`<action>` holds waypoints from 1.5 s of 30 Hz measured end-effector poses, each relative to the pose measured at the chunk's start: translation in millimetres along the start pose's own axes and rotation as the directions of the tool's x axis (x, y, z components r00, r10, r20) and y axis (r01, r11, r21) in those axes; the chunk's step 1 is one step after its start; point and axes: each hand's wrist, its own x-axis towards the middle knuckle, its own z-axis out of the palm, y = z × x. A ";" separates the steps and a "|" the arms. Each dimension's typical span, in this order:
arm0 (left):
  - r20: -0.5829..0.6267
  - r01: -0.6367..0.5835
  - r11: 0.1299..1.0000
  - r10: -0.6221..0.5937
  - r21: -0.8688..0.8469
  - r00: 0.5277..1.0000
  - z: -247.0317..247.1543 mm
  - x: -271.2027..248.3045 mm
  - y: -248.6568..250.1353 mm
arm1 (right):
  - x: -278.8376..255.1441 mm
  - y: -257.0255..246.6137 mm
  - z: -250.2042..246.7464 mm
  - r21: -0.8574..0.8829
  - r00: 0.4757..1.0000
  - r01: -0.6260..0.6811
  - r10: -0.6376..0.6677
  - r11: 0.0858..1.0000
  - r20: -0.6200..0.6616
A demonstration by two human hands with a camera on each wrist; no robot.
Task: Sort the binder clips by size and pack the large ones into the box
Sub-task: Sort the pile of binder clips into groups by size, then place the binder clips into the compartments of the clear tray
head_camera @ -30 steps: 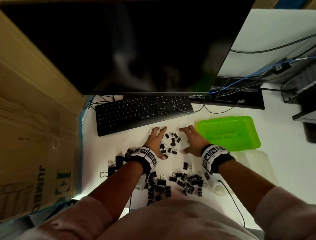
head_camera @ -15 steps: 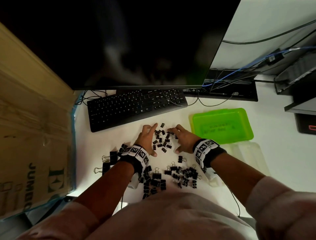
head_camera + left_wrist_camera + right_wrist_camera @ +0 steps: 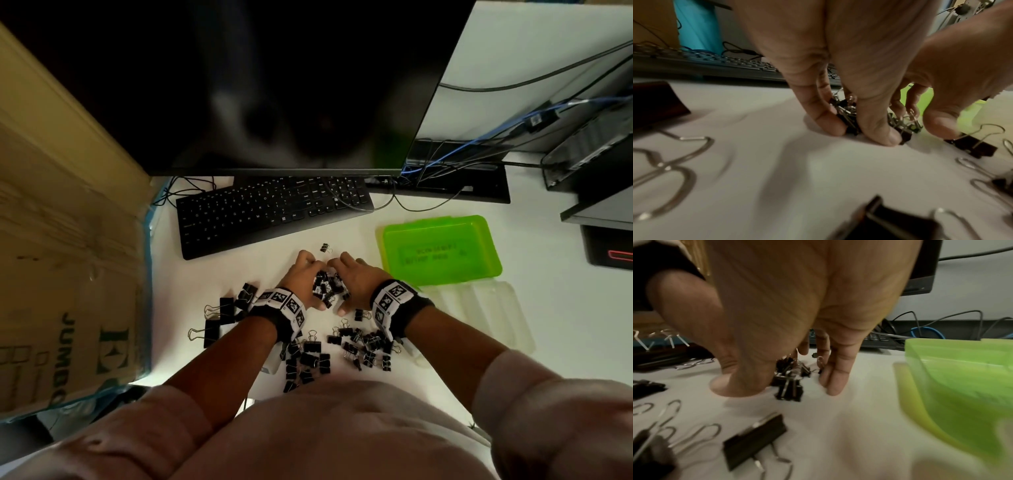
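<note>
My left hand (image 3: 306, 281) and my right hand (image 3: 356, 281) are cupped toward each other on the desk (image 3: 565, 274), fingers curved down with the tips on the surface, corralling a heap of small binder clips (image 3: 328, 287) between the palms. In the left wrist view my left fingertips (image 3: 830, 125) press against the small clips at desk level; in the right wrist view my right thumb and fingers stand either side of the same clump (image 3: 790, 382). Both hands are curled round that heap, touching it on both sides. One stray small clip (image 3: 324, 247) lies just beyond my fingertips, toward the keyboard (image 3: 267, 212).

The large binder clips (image 3: 226, 317) lie to the left of my left wrist, on the desk, well apart from the box. Near my body, under and between my wrists, sits a pile of medium clips (image 3: 306, 363), and to its right a spread of smaller ones (image 3: 368, 346).

To the right of my right hand, just beside it, lies the green box (image 3: 442, 251), a shallow translucent green tray with its hollow facing up; I see only faint raised lettering on its floor and no clips inside. Nearer than it, touching its near edge, lies a clear plastic tray (image 3: 479, 318), which also shows nothing in it.

Farther out, a dark monitor (image 3: 239, 85) stands over the keyboard, a cardboard carton (image 3: 61, 240) stands on the left, and cables (image 3: 479, 147) trail at the far right.
</note>
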 end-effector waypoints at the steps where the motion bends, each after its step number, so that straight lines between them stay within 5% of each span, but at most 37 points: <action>1: -0.006 0.003 1.000 -0.003 -0.003 1.000 1.1 -2.2 -0.1 | 1.1 -4.7 1.7 0.007 1.000 -0.003 0.003 1.000 0.004; 18: -0.144 0.045 0.999 -0.048 -0.026 0.988 7.8 -10.6 -7.4 | -7.1 -5.4 11.4 0.115 0.991 -0.091 0.102 0.989 -0.091; 26: 0.034 0.065 0.991 -0.069 0.117 0.997 0.9 8.0 6.1 | -27.2 8.7 -10.8 0.268 0.964 -0.089 0.151 0.959 -0.220; 31: 0.133 -0.031 0.968 -0.003 0.250 0.991 9.4 15.6 19.3 | -59.9 22.1 -28.1 0.300 0.954 -0.080 0.161 0.951 -0.255; 37: -0.011 -0.131 0.983 0.134 0.128 0.991 21.1 14.0 25.4 | -120.7 48.4 -25.0 0.346 0.902 -0.117 0.245 0.931 -0.355; 45: -0.021 -0.092 0.988 0.095 0.122 0.995 19.9 10.7 28.4 | -161.3 46.2 26.7 0.397 0.879 -0.291 0.406 0.871 -0.248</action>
